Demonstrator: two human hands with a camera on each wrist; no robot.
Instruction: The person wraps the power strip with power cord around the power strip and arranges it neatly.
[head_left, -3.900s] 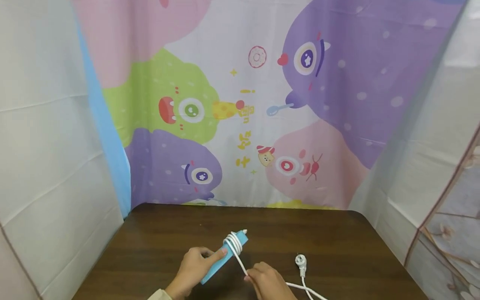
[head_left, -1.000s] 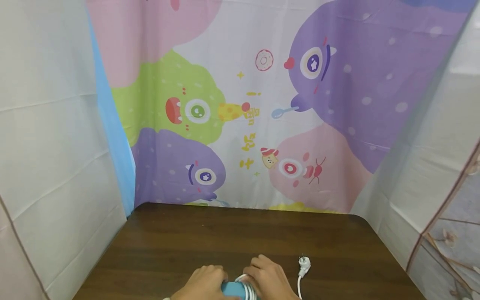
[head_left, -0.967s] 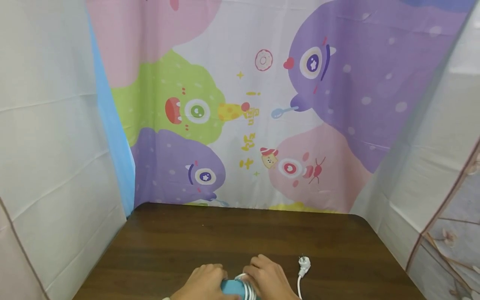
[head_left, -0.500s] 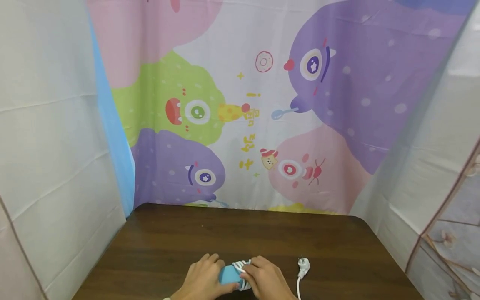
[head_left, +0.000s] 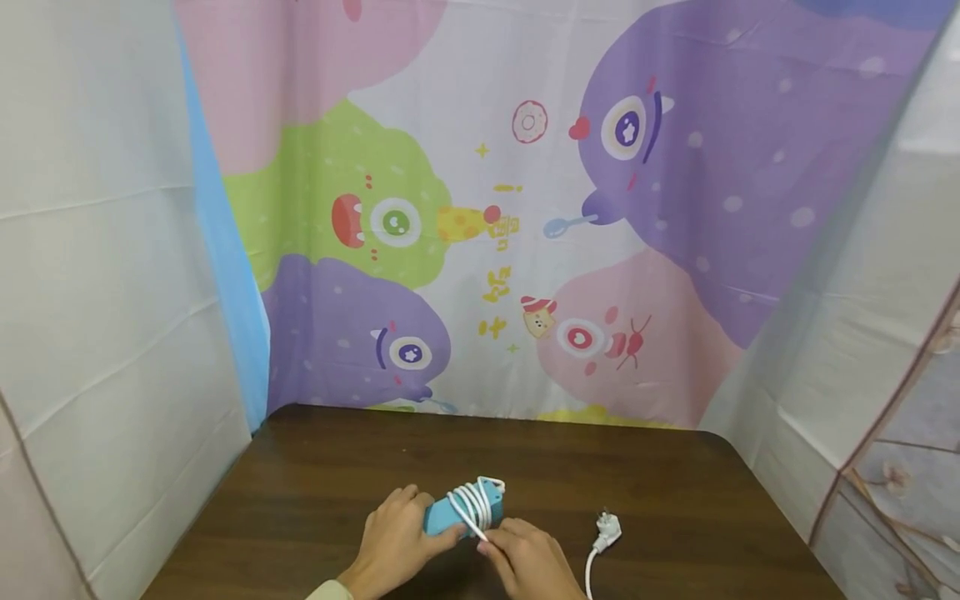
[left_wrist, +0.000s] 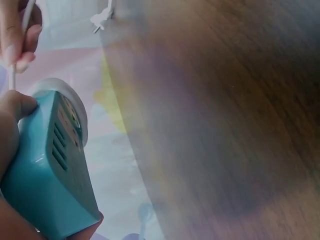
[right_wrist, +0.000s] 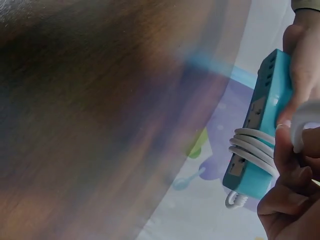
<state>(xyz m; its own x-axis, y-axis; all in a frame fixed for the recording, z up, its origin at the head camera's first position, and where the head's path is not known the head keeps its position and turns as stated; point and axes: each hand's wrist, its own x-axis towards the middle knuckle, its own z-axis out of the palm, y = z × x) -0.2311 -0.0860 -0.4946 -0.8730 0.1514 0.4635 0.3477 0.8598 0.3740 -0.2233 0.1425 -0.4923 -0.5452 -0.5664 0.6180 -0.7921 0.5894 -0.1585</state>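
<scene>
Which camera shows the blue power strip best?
Right wrist view: the blue power strip shows nearly end to end, with sockets and cord loops. Left wrist view: mostly one end, up close. Head view: smaller, partly behind the left hand.

Dark brown table (head_left: pixel 337 467), cartoon-printed curtain (head_left: pixel 465 167)

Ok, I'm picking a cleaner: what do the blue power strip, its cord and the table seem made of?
Power strip: probably hard plastic, smooth and slightly glossy, judging by soft highlights.
Cord: likely flexible plastic or rubber, smooth, bending in loops.
Table: satin wood or woodgrain laminate; its brown streaks suit both.
</scene>
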